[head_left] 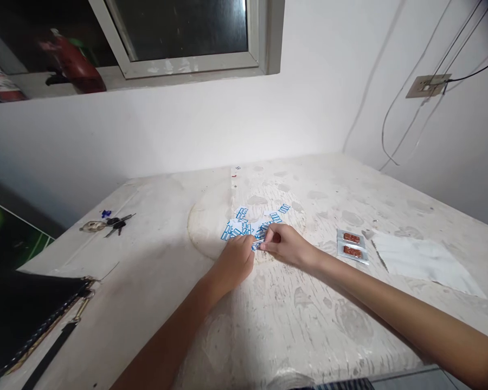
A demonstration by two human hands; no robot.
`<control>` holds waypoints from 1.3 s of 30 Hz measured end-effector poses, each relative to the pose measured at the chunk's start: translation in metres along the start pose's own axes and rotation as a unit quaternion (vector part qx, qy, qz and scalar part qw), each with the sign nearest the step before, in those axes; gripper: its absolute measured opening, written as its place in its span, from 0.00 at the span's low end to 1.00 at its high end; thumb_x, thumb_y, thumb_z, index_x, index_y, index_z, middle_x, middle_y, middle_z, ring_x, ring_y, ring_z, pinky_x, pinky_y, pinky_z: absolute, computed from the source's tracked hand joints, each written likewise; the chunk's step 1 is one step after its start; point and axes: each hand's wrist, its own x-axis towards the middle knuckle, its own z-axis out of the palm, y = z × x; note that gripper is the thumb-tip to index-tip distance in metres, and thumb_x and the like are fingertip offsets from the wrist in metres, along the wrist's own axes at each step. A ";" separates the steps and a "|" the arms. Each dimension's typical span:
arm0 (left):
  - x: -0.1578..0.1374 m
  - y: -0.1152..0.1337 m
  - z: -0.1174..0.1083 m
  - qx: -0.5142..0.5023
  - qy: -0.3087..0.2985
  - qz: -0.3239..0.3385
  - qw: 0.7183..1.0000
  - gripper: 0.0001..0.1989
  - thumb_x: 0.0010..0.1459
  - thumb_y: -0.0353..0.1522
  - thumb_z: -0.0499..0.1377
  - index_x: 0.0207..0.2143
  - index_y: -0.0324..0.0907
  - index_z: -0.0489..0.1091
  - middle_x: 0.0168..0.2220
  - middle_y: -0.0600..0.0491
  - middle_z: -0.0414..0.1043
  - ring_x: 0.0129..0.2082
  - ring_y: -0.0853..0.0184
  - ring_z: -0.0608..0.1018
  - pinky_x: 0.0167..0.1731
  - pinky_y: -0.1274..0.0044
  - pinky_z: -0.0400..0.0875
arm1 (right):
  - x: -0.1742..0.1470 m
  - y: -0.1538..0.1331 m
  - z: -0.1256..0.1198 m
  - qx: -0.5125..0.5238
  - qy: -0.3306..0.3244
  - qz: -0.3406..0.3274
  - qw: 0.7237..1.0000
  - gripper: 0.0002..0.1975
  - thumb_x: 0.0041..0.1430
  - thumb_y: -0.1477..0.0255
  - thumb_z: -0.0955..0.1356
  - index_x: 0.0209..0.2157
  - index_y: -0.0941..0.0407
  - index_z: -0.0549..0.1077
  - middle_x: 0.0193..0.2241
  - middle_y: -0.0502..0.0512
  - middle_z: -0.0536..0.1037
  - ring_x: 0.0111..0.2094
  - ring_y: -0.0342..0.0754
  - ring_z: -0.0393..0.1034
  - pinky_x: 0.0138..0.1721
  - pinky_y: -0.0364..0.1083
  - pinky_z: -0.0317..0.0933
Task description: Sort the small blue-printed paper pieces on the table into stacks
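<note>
A scatter of several small blue-and-white paper pieces (248, 221) lies on a worn white table (154, 303). My left hand (235, 261) rests at the pile's near edge with its fingers curled over some pieces. My right hand (285, 244) pinches one small blue-and-white piece (256, 245) between thumb and fingers. The two hands almost touch at that piece.
Two clear packets with orange-brown contents (352, 245) lie right of my hands, beside a white sheet (423, 260). A bunch of keys (108, 222) sits at the far left. A black bag with a strap (24, 314) covers the near-left corner. Walls close the back and right.
</note>
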 end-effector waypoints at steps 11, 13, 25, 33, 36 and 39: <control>0.002 0.002 0.000 -0.005 0.010 0.000 1.000 0.10 0.56 0.25 0.40 0.28 0.41 0.57 0.29 0.51 0.63 0.31 0.66 0.65 0.34 0.73 0.61 | 0.003 0.000 0.001 0.133 -0.014 0.023 0.991 0.19 0.39 0.59 0.72 0.19 0.57 0.61 0.19 0.48 0.67 0.16 0.37 0.56 0.16 0.40 0.46; 0.002 0.002 -0.001 -0.006 0.008 -0.002 1.000 0.10 0.57 0.25 0.39 0.29 0.41 0.58 0.29 0.51 0.63 0.31 0.66 0.66 0.35 0.73 0.61 | 0.002 -0.002 0.000 0.139 -0.029 0.026 0.990 0.18 0.39 0.60 0.72 0.20 0.57 0.62 0.17 0.47 0.67 0.17 0.38 0.57 0.17 0.40 0.48; 0.003 0.001 0.002 0.000 0.013 0.004 1.000 0.10 0.58 0.26 0.40 0.28 0.41 0.57 0.31 0.51 0.64 0.33 0.66 0.65 0.34 0.73 0.61 | 0.000 -0.003 0.002 -0.007 -0.004 -0.069 0.998 0.08 0.48 0.74 0.66 0.32 0.54 0.62 0.21 0.44 0.65 0.20 0.39 0.60 0.22 0.40 0.53; 0.004 0.001 0.002 0.024 0.010 0.004 1.000 0.09 0.58 0.26 0.40 0.28 0.41 0.56 0.29 0.51 0.63 0.31 0.66 0.65 0.31 0.74 0.60 | 0.014 0.000 -0.043 -0.188 0.099 -0.074 0.974 0.12 0.56 0.67 0.61 0.40 0.56 0.66 0.29 0.53 0.71 0.26 0.44 0.63 0.29 0.44 0.56; 0.004 0.002 0.001 0.030 -0.001 0.005 1.000 0.09 0.58 0.25 0.41 0.28 0.41 0.57 0.30 0.50 0.64 0.32 0.65 0.65 0.32 0.73 0.60 | 0.021 0.015 -0.052 -0.317 0.123 -0.092 0.936 0.13 0.56 0.66 0.62 0.40 0.58 0.69 0.34 0.59 0.72 0.36 0.51 0.63 0.37 0.47 0.56; 0.004 0.002 0.001 0.035 -0.007 0.004 0.999 0.09 0.57 0.25 0.41 0.29 0.41 0.57 0.31 0.50 0.64 0.32 0.65 0.65 0.32 0.73 0.61 | 0.024 0.024 -0.046 -0.381 0.126 -0.109 0.909 0.15 0.55 0.66 0.63 0.41 0.60 0.69 0.37 0.63 0.70 0.41 0.55 0.61 0.41 0.50 0.55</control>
